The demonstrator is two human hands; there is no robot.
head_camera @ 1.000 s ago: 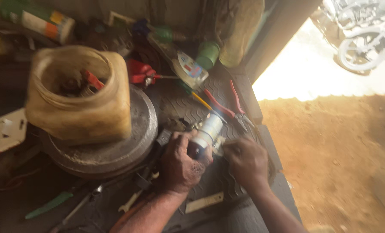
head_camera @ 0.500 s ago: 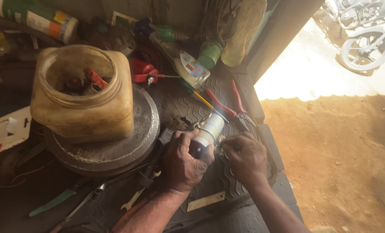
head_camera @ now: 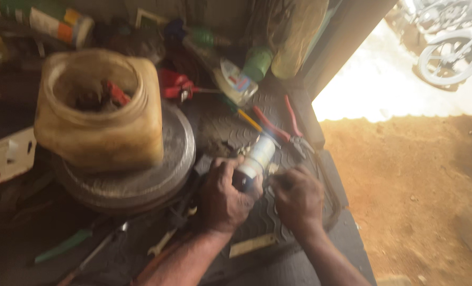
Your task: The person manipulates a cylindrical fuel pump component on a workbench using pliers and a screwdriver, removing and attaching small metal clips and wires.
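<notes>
My left hand (head_camera: 222,198) grips a small white cylindrical part (head_camera: 257,158) with a dark end, holding it tilted over a ribbed black rubber mat (head_camera: 222,132). My right hand (head_camera: 298,198) is closed beside the cylinder's lower end, fingertips touching it; whether it pinches a small tool is hidden by blur. Both forearms enter from the bottom of the head view.
A yellowed plastic jar (head_camera: 101,114) holding bits stands on a round metal disc (head_camera: 169,169) at left. Red-handled pliers (head_camera: 281,124), a red tool (head_camera: 175,85), bottles (head_camera: 236,79) and a spray can (head_camera: 45,18) lie behind. Wrenches and a green-handled tool (head_camera: 64,244) lie lower left. Dirt ground (head_camera: 416,196) and a motorcycle wheel (head_camera: 447,61) at right.
Both hands stay on the cylinder with only slight shifts. The view has drifted a little, so the jar and bench sit lower in the frame.
</notes>
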